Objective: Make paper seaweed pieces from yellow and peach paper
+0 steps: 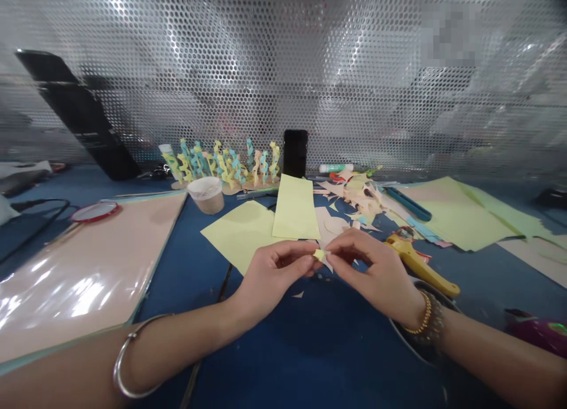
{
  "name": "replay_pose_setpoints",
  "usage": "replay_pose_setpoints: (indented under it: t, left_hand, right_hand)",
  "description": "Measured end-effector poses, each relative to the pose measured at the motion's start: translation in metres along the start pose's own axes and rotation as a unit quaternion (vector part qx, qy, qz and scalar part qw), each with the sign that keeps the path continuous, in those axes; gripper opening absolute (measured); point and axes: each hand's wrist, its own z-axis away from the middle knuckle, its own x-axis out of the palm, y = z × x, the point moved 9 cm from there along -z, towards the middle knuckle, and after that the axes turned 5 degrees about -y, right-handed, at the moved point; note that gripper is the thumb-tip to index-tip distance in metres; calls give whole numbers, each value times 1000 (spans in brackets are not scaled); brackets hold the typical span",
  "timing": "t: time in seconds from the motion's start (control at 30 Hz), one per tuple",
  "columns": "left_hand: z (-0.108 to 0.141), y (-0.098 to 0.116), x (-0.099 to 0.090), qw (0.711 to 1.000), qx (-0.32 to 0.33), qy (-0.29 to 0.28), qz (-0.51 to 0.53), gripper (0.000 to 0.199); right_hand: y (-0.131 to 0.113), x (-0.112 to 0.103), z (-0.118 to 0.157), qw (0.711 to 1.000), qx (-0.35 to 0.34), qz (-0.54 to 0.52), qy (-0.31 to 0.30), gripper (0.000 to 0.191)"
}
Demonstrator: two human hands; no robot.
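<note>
A small yellow paper piece [319,255] is pinched between the fingertips of both hands above the blue table. My left hand [277,273] grips its left side with thumb and fingers closed. From the right, my right hand [370,270] meets it in a pinch, partly covering its edge. Just beyond the fingers lie a yellow paper strip [296,211] and a larger yellow sheet [241,231] under it. A tiny paper scrap [298,294] rests on the table below my hands.
A yellow hole punch [425,270] lies by my right wrist, over a dark round container [411,341]. Paper scraps [354,196], a teal cutter [407,203], a white cup [207,196], paper-decorated sticks [225,164] and a phone [295,152] stand behind. Plastic-wrapped sheets [101,261] lie left.
</note>
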Motion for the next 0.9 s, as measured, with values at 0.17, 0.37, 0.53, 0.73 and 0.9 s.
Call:
replay_pose_setpoints:
  t: [0.17,0.37,0.53,0.73,0.9]
  left_hand:
    - [-1,0,1,1000,5,-5,3,21]
    - [0,2,2,1000,20,-4,-14,19]
    - [0,5,2,999,38,-4,4,17]
    - [1,4,7,999,24,-19,19,16]
    - [2,4,6,999,22,-23,9,16]
  right_hand:
    - [-1,3,-1,1000,-14,-12,-16,6]
    - [0,4,1,1000,-21,-17,-7,2]
    - [-2,3,0,1000,-29,-9,-10,6]
    - [-10,3,0,998,-56,12,-5,7]
    - [-10,3,2,998,-55,18,-4,8]
